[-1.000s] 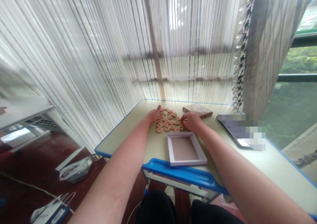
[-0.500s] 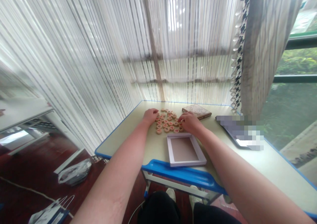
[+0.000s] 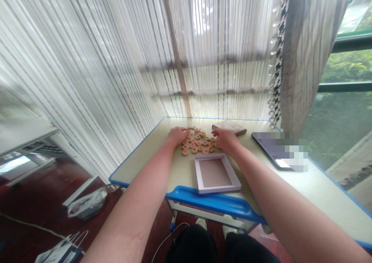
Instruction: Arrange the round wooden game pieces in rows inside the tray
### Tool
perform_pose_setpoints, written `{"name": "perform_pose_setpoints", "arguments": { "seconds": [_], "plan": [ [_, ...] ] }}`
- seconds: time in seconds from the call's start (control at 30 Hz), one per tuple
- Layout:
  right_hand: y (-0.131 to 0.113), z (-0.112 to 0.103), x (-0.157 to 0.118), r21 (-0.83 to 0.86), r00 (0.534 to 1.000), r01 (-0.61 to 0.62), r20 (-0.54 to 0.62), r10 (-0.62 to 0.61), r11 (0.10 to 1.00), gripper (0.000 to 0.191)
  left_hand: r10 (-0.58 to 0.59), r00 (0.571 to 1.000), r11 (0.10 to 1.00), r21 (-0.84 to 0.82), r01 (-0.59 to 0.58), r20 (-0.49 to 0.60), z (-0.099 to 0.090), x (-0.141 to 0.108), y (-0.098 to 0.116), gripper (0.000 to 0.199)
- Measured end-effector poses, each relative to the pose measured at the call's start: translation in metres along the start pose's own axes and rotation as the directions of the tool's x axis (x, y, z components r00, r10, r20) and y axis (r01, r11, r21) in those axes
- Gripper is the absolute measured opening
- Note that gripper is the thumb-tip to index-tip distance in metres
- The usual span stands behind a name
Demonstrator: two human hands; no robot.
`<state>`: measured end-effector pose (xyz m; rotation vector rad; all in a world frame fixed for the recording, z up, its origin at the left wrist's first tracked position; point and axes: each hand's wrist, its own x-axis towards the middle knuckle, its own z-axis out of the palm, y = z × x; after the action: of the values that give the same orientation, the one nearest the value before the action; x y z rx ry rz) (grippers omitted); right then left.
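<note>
Legs (image 3: pixel 193 247): black trousers, below the near edge of the surface (image 3: pixel 139 164).
Shoes (image 3: pixel 201 224): a pale pair on the dark red floor (image 3: pixel 31 201).
Bags: at lower left on the floor, a paper bag (image 3: pixel 61 251) with looped handles; a little farther off, a clear plastic bag (image 3: pixel 87 205).
Trough (image 3: pixel 212 203): blue, moulded along the near edge of the cream surface.
Box (image 3: pixel 219 190): shallow, white-walled, brown inside, lying just beyond the trough.
Right hand (image 3: pixel 226 138): at the right side of the cluster, finger and thumb standing apart; whether it touches a piece is too small to tell.
Left hand (image 3: pixel 177 135): at the left side, fingers bent inward, tips at the outermost discs; I cannot tell whether they pinch one.
Pieces (image 3: pixel 198 143): round, pale wooden discs with red or dark marks, loosely clustered beyond the box and between both hands.
Tablet (image 3: pixel 266 148): dark-edged, well to the right, partly blurred out.
Case (image 3: pixel 231 126): flat, patterned, just beyond the right hand, near the far edge.
Curtain (image 3: pixel 116 61): pale, striped and sheer, behind the surface.
Window (image 3: pixel 343 111): far right, greenery showing through.
</note>
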<state>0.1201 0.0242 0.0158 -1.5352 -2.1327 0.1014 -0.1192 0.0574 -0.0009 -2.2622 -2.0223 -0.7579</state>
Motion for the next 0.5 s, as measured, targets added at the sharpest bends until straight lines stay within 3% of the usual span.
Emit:
{"name": "perform_pose_setpoints", "arguments": {
  "seconds": [0.13,0.3,0.4,0.5],
  "plan": [
    [-0.003,0.004,-0.001,-0.021,0.997,0.076,0.003,-0.076,0.997,0.035,0.024,1.0,0.999,0.027,-0.024,0.007,0.0,-0.001,0.006,0.042],
    [-0.013,0.011,-0.005,0.015,0.963,0.261,0.059,-0.262,0.965,0.04,-0.046,0.998,0.999,0.031,0.045,0.031,0.001,-0.001,0.011,0.036],
    [-0.015,0.013,-0.006,0.051,0.952,0.262,0.149,-0.266,0.964,0.049,-0.044,0.999,0.999,0.025,0.044,0.013,0.0,-0.002,0.015,0.036],
    [-0.014,0.013,-0.007,0.089,0.946,0.239,0.201,-0.253,0.967,0.045,0.026,1.0,1.0,0.015,-0.026,-0.005,-0.002,-0.006,0.021,0.037]
  ]
}}
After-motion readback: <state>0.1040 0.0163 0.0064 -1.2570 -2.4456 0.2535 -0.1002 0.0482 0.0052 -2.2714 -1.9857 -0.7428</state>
